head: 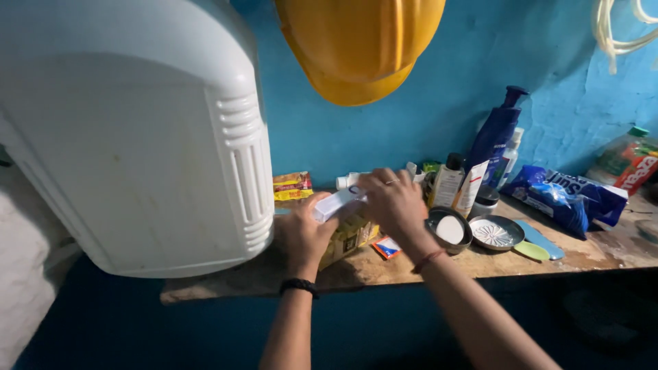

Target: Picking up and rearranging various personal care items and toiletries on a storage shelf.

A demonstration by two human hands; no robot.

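Observation:
My left hand [303, 236] and my right hand [391, 200] both grip a small white box [336, 203] over a wooden shelf [356, 270]. The left hand holds its near end from below, with a black band on that wrist. My right hand covers the far end from above; it wears a ring and a red thread at the wrist. A yellow packet [349, 236] lies on the shelf right under the box, between the hands.
A big white plastic jerrycan [137, 137] fills the left. A yellow hard hat [356, 48] hangs on the blue wall. On the shelf stand a dark blue pump bottle [495, 133], smaller bottles, two round metal dishes [495, 233], a blue bag [569, 195] and a small sachet [387, 247].

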